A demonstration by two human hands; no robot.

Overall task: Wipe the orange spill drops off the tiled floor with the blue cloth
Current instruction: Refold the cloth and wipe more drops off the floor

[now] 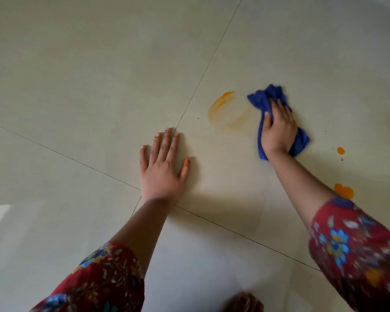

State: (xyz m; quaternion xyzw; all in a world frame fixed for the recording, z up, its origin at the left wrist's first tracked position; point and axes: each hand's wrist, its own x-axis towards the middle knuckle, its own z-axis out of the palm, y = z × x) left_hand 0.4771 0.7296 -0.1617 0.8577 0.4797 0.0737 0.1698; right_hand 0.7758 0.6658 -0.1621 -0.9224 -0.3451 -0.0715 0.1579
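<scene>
Blue cloth (277,118) lies bunched on the tiled floor (99,75), pressed down under the right hand (278,131), whose fingers curl over it. Just left of it an orange smear (225,111) forms a faint ring. Unwiped orange drops (343,191) sit right of the forearm. The left hand (163,164) rests flat, fingers spread, across a grout line (196,84). A dark shape at the bottom edge, perhaps a knee (245,302), is blurred.

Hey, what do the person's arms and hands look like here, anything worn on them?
Both arms wear loose dark red sleeves printed with blue and yellow flowers, the left sleeve and the right sleeve ending near the elbow. The forearms are bare. The left hand and right hand show no gloves, rings or bangles.
</scene>
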